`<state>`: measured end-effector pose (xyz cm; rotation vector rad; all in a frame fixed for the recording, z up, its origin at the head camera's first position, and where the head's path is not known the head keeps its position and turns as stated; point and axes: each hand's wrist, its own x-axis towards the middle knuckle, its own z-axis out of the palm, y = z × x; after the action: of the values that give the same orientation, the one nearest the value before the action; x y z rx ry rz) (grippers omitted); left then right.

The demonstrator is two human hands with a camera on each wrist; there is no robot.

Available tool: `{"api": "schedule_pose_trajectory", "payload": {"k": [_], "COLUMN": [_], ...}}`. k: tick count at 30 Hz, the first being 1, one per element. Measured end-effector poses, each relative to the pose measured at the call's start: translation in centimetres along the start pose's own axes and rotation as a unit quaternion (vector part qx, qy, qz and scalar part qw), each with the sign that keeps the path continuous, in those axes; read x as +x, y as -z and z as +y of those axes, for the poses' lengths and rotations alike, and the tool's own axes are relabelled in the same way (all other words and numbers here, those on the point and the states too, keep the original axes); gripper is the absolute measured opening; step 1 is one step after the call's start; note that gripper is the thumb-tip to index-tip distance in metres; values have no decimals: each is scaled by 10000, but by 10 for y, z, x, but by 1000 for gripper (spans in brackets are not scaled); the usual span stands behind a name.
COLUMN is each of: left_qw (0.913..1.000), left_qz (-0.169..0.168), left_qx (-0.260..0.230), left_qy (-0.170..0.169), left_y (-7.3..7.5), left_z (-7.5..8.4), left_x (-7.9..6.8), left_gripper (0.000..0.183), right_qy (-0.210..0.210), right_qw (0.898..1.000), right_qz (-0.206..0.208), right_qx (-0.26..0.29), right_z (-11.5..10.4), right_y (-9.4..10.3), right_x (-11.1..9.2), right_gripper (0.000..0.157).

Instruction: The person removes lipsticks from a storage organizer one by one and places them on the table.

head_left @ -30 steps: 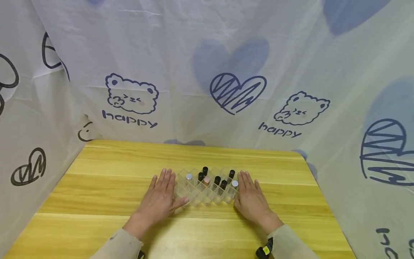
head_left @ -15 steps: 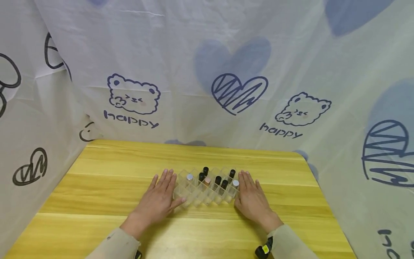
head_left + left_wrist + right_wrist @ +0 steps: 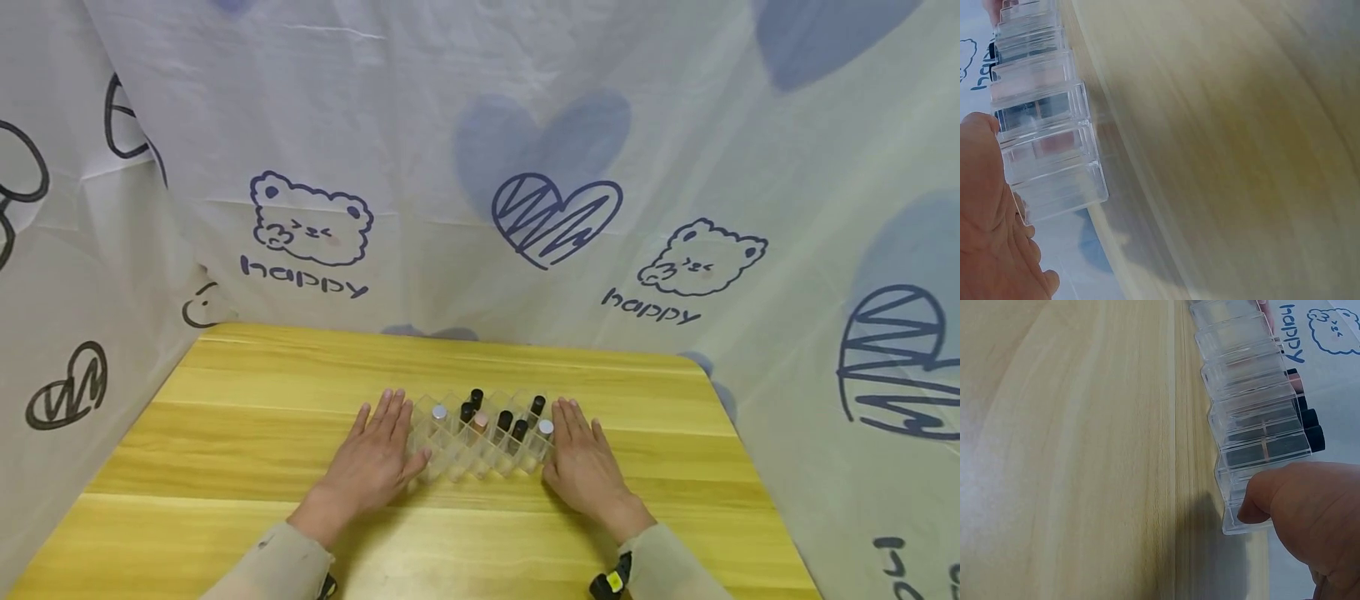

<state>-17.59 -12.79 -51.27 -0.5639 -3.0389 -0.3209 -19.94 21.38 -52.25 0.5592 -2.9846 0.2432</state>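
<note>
A clear plastic organizer (image 3: 480, 467) with diamond-shaped compartments stands on the wooden table. Several small cosmetic tubes, probably lipsticks, stand upright in it: several with black caps (image 3: 505, 420), one pink-topped tube (image 3: 479, 422), and two with pale silvery caps (image 3: 545, 427). My left hand (image 3: 369, 458) lies along the organizer's left end, fingers straight, thumb reaching toward its front. At the right end my right hand (image 3: 587, 458) rests with straight fingers against the side. In the right wrist view, the thumb (image 3: 1260, 500) touches the clear front wall. Some compartments hold no tube.
The yellow wood-grain table (image 3: 480, 542) extends around the organizer on every side. A white cloth (image 3: 420, 125) printed with hearts, bears and "happy" hangs behind it and at both sides. Dark wrist straps (image 3: 611, 582) show at the sleeves.
My left thumb has shifted slightly up and left along the organizer's front. The hands otherwise stay at its two ends, and the tubes stand in the same compartments.
</note>
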Motion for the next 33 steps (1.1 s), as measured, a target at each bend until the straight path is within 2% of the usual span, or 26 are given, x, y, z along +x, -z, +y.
{"api": "schedule_pose_trajectory", "payload": {"k": [9, 13, 17, 20, 26, 29, 33], "left_qw": [10000, 9999, 9997, 9996, 9996, 9996, 9996], "left_qz": [-25, -23, -34, -52, -5, 2, -14], "left_qx": [-32, -102, -208, -248, -253, -260, -259], "left_qy": [56, 84, 119, 141, 148, 138, 120], "left_y": [-4, -5, -5, -5, -8, -9, -10], "left_z": [-3, -2, -1, -1, -4, -4, -3], "left_x": [0, 1, 0, 0, 0, 0, 0], "left_gripper": [85, 84, 84, 83, 83, 83, 84], "right_qy": [-36, -174, -383, -480, -312, -9, 685], "right_qw": [10000, 9998, 9990, 9979, 9879, 9840, 9745], "right_qz": [-10, -77, -106, 214, 1415, 1727, 2135], "right_qx": [14, 110, 217, 370, 548, 447, -95], "right_z": [-1, -1, 2, 3, -1, -2, 0], "right_y": [3, 13, 31, 43, 51, 47, 37], "right_x": [0, -3, -7, -6, 5, 8, 11], "right_gripper": [81, 85, 87, 80, 56, 48, 40]}}
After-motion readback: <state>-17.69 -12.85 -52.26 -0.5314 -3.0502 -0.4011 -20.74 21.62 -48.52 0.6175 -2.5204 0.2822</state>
